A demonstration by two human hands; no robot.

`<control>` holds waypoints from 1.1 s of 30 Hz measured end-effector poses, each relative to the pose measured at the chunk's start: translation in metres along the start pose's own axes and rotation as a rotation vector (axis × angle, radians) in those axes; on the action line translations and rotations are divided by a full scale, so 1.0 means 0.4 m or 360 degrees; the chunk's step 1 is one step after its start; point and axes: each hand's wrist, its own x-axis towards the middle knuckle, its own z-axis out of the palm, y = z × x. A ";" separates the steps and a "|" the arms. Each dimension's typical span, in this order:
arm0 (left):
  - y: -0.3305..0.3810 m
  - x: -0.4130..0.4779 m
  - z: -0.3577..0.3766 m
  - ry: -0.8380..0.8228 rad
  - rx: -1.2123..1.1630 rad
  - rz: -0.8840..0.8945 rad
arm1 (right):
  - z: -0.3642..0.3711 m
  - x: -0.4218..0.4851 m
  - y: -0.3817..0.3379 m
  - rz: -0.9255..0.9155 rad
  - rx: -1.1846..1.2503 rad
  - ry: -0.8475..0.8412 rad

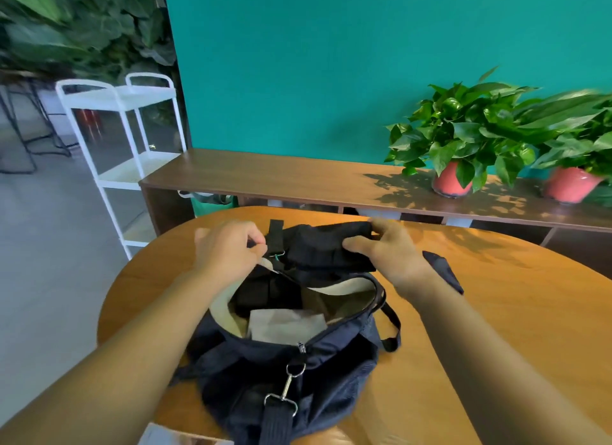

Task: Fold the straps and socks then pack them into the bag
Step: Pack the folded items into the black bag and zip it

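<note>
A dark navy bag (291, 361) lies unzipped on the round wooden table (496, 312), its pale lining showing. Inside it sit a folded black item (261, 295) and a folded white piece (284, 325). My left hand (228, 249) pinches the far-left end of the bag's opening, beside a short black strap (275, 235). My right hand (387, 245) grips the black fabric (328, 245) at the bag's far side, thumb under it. A shoulder strap with a metal clip (286, 391) hangs at the near end.
A dark cloth piece (443, 270) lies on the table right of my right wrist. Behind the table runs a low wooden bench (265, 176) with two potted plants (463, 146) in red pots. A white cart (122, 129) stands at the left. A pale object (172, 439) shows at the bottom edge.
</note>
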 end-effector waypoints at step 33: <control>-0.140 -0.143 0.059 -0.0851 0.0161 -0.0061 | 0.295 -0.085 0.214 -0.0303 -0.1937 -0.1094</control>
